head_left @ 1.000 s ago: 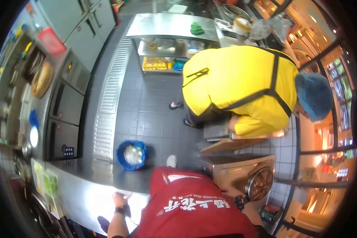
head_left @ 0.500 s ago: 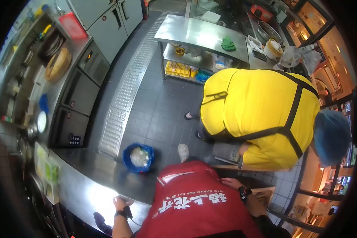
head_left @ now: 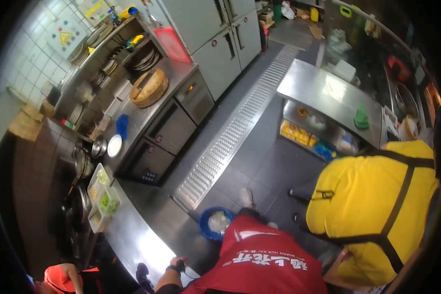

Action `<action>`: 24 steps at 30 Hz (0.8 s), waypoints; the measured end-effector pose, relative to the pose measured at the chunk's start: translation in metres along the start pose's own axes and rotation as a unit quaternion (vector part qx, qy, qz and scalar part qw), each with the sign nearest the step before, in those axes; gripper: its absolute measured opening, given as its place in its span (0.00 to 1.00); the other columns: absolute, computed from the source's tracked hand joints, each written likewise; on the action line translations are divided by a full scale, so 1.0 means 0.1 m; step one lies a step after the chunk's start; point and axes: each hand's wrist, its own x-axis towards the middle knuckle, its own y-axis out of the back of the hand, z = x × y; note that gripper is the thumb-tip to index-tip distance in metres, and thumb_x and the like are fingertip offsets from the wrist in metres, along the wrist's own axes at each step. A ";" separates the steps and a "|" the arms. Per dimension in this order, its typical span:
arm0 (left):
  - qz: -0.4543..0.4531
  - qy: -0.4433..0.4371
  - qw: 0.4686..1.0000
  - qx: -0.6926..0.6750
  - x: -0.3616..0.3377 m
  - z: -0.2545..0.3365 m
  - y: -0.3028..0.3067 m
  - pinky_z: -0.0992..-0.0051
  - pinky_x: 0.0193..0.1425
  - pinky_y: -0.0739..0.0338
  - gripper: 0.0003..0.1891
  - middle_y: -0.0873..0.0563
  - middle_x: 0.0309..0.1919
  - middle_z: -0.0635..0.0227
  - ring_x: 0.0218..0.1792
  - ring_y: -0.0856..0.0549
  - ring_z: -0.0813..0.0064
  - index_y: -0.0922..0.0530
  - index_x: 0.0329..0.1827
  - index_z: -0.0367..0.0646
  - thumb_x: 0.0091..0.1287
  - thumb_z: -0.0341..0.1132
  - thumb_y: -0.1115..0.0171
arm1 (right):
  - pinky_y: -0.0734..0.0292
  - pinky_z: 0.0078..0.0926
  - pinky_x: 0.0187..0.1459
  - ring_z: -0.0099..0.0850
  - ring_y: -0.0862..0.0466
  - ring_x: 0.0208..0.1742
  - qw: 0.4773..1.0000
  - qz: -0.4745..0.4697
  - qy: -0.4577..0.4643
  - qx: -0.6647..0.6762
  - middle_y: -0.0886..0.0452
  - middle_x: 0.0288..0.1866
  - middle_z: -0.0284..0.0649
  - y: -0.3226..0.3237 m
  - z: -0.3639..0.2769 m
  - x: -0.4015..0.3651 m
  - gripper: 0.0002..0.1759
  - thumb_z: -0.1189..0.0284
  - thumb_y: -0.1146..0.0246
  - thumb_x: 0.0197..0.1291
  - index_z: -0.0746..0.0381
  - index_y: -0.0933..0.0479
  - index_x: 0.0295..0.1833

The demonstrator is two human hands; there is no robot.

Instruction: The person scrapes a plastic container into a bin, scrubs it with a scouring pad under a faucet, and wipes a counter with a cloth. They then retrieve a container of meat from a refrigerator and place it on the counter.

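Note:
My left hand [head_left: 176, 263], with a dark band at the wrist, is at the edge of the steel counter [head_left: 134, 228]. Its fingers look loosely extended and hold nothing that I can see, though they are small and blurred. My right hand is out of sight, on the far side of my red apron [head_left: 274, 259]. A dark purple object [head_left: 143, 277], of a kind I cannot make out, is beside my left forearm. Farther along the counter is a pale compartment tray [head_left: 97, 223] with chopped green vegetables [head_left: 108, 203].
A blue-lined bin [head_left: 204, 226] stands on the floor before me. To my right a co-worker in yellow [head_left: 367, 196] bends over. A floor drain grate [head_left: 235, 132] runs toward the fridges [head_left: 245, 39]. A steel table [head_left: 318, 88] stands beyond; a person in orange [head_left: 62, 279] is lower left.
My view has swung left, so the scene has shifted right. My right hand, earlier against the apron, has left the view. My left hand is still by the counter edge.

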 end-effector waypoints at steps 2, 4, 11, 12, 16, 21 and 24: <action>0.048 0.189 0.979 -0.051 0.27 0.10 -0.08 0.64 0.43 0.16 0.17 0.08 0.37 0.59 0.37 0.09 0.62 0.09 0.49 0.46 0.63 0.46 0.30 | 0.23 0.29 0.62 0.35 0.17 0.61 1.000 -0.002 -0.003 -0.008 0.15 0.56 0.39 -0.02 -0.33 0.28 0.23 0.65 0.37 0.73 0.61 0.25 0.69; -0.097 0.014 0.956 0.276 0.16 0.61 0.13 0.61 0.54 0.16 0.21 0.09 0.47 0.55 0.47 0.09 0.56 0.11 0.54 0.47 0.61 0.47 0.32 | 0.23 0.29 0.62 0.34 0.17 0.60 1.000 -0.007 -0.002 -0.024 0.15 0.55 0.39 -0.08 -0.63 0.60 0.23 0.65 0.37 0.73 0.61 0.25 0.69; -0.113 0.040 0.950 0.288 0.82 0.59 0.36 0.61 0.60 0.18 0.21 0.12 0.56 0.54 0.58 0.13 0.54 0.12 0.54 0.48 0.62 0.48 0.34 | 0.22 0.28 0.59 0.32 0.16 0.56 0.978 -0.083 0.135 -0.137 0.14 0.51 0.37 -0.35 -1.15 2.20 0.23 0.64 0.37 0.73 0.62 0.24 0.69; -0.114 0.017 0.949 0.293 0.94 0.52 0.40 0.61 0.60 0.18 0.21 0.12 0.55 0.54 0.58 0.13 0.54 0.11 0.53 0.47 0.62 0.49 0.34 | 0.22 0.28 0.59 0.32 0.16 0.56 0.972 -0.098 0.161 -0.141 0.14 0.50 0.37 -0.41 -1.26 2.47 0.23 0.64 0.37 0.73 0.62 0.24 0.69; -0.086 -0.069 0.993 0.052 1.74 0.60 0.72 0.60 0.43 0.17 0.16 0.10 0.36 0.51 0.39 0.10 0.55 0.12 0.38 0.45 0.62 0.48 0.35 | 0.17 0.28 0.43 0.25 0.17 0.46 0.994 -0.095 0.037 0.035 0.16 0.47 0.37 -1.00 -3.69 2.08 0.26 0.64 0.34 0.70 0.64 0.25 0.69; 0.128 -0.001 0.992 -0.002 1.70 2.97 1.79 0.53 0.53 0.18 0.20 0.11 0.39 0.45 0.46 0.12 0.43 0.13 0.41 0.39 0.65 0.49 0.36 | 0.16 0.31 0.43 0.28 0.16 0.48 0.995 -0.043 0.043 -0.080 0.17 0.50 0.37 -1.17 -5.04 2.63 0.27 0.65 0.33 0.69 0.65 0.25 0.69; 0.172 -0.039 0.982 -0.067 1.95 3.48 2.14 0.53 0.57 0.19 0.19 0.11 0.43 0.45 0.49 0.13 0.43 0.13 0.44 0.38 0.67 0.47 0.37 | 0.15 0.32 0.44 0.29 0.16 0.48 0.986 -0.042 0.041 -0.158 0.17 0.51 0.37 -1.20 -5.66 3.04 0.28 0.65 0.31 0.67 0.65 0.25 0.69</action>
